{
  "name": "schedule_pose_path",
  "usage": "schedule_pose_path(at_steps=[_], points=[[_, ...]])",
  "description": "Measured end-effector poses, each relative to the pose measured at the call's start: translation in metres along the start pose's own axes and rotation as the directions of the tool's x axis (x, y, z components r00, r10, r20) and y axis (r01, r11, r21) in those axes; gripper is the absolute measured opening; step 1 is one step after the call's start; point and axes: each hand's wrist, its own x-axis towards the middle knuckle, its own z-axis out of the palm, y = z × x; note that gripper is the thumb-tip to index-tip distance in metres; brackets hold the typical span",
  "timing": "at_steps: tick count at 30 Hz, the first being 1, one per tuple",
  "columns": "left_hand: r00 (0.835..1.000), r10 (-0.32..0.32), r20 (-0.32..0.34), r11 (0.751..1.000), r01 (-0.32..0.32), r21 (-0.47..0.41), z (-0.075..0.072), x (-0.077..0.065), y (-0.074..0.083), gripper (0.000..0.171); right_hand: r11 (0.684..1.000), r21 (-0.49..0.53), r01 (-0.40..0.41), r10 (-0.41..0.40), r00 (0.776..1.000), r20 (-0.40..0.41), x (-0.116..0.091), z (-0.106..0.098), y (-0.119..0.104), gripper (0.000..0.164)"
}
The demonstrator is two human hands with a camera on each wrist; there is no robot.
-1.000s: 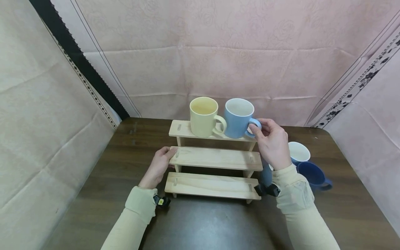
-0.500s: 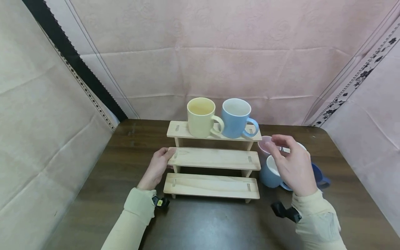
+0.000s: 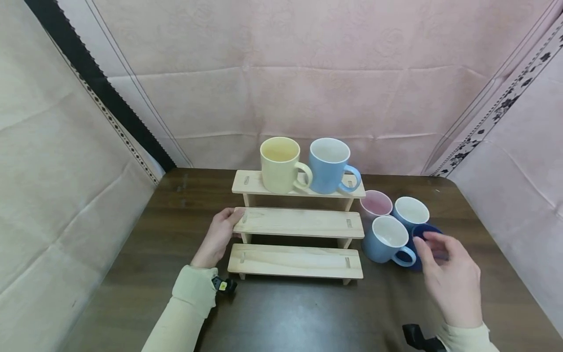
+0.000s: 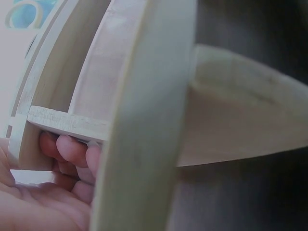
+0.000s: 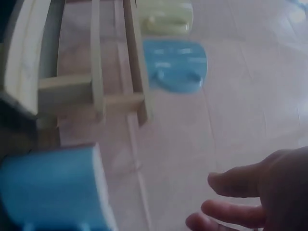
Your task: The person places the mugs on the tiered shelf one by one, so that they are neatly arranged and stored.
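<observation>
The left hand [image 3: 216, 238] grips the three-tier wooden rack's [image 3: 299, 222] middle tier. The right hand [image 3: 453, 278], fingers relaxed, hovers at the dark blue mug [image 3: 433, 238] right of the rack.

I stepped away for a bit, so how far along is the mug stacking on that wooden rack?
Done: a yellow mug and a light blue mug stand on the top shelf. In hand: the right hand reaches for the dark blue mug; the left hand steadies the rack. Left: four mugs on the table.

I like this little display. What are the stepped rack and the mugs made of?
The rack looks like pale unfinished wood: visible grain, slotted joints. The yellow mug and blue mug look like ceramic with a smooth matte glaze, though plastic can't be ruled out.
</observation>
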Motion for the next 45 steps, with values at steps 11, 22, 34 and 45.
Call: schedule_pose_path(at_steps=[11, 22, 34, 45], points=[[1.000, 0.011, -0.010, 1.000, -0.011, -0.008, -0.002, 0.002, -0.005, 0.033, 0.987, -0.104, -0.123, 0.124, 0.992, 0.008, -0.021, 0.004, 0.038, 0.030], [1.000, 0.008, -0.007, 1.000, -0.008, 0.000, -0.002, 0.003, -0.005, 0.034, 0.967, -0.171, -0.191, 0.205, 0.977, 0.065, -0.023, 0.013, 0.053, 0.042], [1.000, 0.013, 0.000, 1.000, -0.013, 0.004, -0.001, 0.002, -0.004, 0.034, 0.970, -0.170, -0.173, 0.189, 0.979, 0.082, -0.018, 0.024, 0.065, 0.044], [1.000, 0.013, -0.009, 1.000, -0.013, -0.008, -0.001, 0.002, -0.004, 0.032, 0.979, -0.146, -0.143, 0.156, 0.984, 0.084, -0.019, 0.030, 0.061, 0.040]])
